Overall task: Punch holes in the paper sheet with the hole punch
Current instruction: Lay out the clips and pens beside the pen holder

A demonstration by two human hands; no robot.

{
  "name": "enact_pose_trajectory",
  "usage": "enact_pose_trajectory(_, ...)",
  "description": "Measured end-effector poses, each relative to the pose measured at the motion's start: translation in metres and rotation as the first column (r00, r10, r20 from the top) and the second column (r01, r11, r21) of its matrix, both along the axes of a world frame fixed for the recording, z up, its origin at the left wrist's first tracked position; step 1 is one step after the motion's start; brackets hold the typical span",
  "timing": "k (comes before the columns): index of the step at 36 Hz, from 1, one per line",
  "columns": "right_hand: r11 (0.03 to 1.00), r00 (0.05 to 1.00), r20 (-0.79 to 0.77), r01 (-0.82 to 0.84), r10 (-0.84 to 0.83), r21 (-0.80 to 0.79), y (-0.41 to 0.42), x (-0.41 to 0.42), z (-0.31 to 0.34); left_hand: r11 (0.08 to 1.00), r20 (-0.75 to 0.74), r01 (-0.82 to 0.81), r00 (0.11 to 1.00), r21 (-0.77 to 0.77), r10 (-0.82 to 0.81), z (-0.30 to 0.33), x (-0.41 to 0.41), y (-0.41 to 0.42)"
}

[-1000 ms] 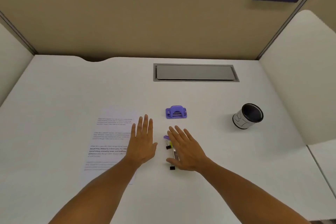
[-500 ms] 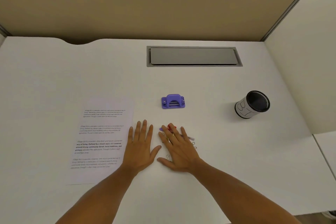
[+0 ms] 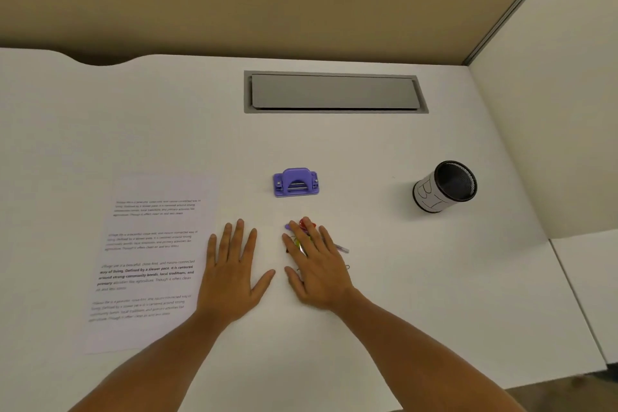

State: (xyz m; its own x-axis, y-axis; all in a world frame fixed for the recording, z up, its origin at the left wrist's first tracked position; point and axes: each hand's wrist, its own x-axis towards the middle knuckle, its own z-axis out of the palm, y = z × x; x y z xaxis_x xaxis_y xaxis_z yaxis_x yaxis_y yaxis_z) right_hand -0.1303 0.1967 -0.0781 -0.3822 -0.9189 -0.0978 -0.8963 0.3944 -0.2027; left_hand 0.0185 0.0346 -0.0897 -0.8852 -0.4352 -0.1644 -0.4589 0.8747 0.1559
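Observation:
A purple hole punch [image 3: 295, 182] stands on the white desk [image 3: 167, 130], a little beyond both hands. The printed paper sheet [image 3: 150, 257] lies flat at the left. My left hand [image 3: 232, 269] rests palm down with fingers spread, its outer edge at the sheet's right margin. My right hand [image 3: 317, 264] lies flat on a small pile of clips and pens [image 3: 302, 227], which it mostly hides; whether it grips any of them I cannot tell.
A mesh pen cup [image 3: 443, 186] with a white label stands at the right. A grey cable hatch [image 3: 334, 92] is set into the desk at the back. Beige partition walls close the back and right side. The desk's front edge shows at the lower right.
The camera has tilted down and drawn closer, so the desk sits higher in view. Both hands slid slightly towards me and stay flat; the punch and sheet have not moved.

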Motion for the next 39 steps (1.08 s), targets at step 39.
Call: enact_pose_trajectory(39, 0.78, 0.781, -0.032, 0.62, -0.624, -0.078, -0.031, -0.218, -0.004, 1.0, -0.004, 0.008, 1.0, 0.008, -0.008, 0.006, -0.001, 0.0)
